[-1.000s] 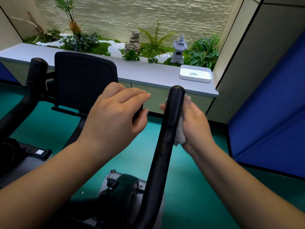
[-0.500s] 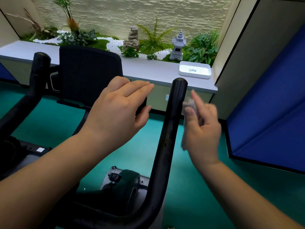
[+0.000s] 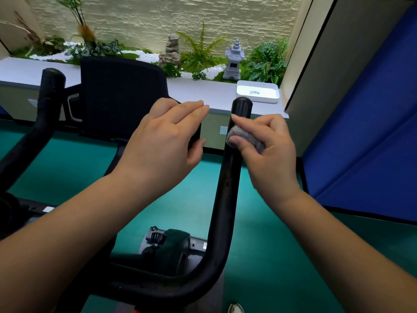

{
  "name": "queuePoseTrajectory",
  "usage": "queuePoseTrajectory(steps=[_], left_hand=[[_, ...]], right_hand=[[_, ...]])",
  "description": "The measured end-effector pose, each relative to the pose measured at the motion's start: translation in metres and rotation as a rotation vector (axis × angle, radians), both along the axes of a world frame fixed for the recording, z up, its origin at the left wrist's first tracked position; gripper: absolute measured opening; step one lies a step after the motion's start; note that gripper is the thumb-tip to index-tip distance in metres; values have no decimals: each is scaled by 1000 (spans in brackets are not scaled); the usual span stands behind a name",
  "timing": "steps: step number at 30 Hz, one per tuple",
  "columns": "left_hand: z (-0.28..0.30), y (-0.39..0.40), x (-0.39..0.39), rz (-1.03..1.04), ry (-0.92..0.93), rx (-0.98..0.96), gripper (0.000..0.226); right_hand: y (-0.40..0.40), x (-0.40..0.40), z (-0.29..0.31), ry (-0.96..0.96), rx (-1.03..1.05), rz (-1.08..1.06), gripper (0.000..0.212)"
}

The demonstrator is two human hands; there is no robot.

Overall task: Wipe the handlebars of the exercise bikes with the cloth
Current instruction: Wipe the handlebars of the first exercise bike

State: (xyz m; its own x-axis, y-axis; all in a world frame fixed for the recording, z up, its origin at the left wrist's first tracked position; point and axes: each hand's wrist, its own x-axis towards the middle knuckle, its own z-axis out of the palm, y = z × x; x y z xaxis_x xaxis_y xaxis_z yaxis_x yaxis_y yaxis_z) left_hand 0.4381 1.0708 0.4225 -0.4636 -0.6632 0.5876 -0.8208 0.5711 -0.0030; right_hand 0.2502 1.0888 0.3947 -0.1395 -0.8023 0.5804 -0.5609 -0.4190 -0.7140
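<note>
Cloth sits bunched in the right hand, pinched between thumb and curled fingers and pressed to the right side of the right handlebar, just below its capped tip. That bar runs as a long black tube, rising away from the person and bending at its near end into the crossbar. Its long axis therefore lies fore and aft, so a wipe would likely travel along it, down toward the bend. The left hand hovers just left of the same bar, fingers relaxed and nearly straight, holding nothing. The left handlebar stands well apart on the far side of the console, nearer the empty hand than the cloth.
</note>
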Motion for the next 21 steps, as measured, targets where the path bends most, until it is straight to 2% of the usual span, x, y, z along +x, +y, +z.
queuePoseTrajectory(steps=[6,10,13,18,21], left_hand=[[-3,6,2,-17,-5,13,59],[-2,8,2,-11,-16,26,61],[-2,8,2,-1,-12,32,61],[-3,8,2,6,-7,25,61],[-3,9,1,12,-11,24,61]], right_hand=[[49,5,-25,-15,117,138,32],[27,3,-16,56,59,6,35],[15,7,-13,39,12,-39,34],[70,18,-33,-134,119,99,28],[75,15,-32,-65,121,141,30]])
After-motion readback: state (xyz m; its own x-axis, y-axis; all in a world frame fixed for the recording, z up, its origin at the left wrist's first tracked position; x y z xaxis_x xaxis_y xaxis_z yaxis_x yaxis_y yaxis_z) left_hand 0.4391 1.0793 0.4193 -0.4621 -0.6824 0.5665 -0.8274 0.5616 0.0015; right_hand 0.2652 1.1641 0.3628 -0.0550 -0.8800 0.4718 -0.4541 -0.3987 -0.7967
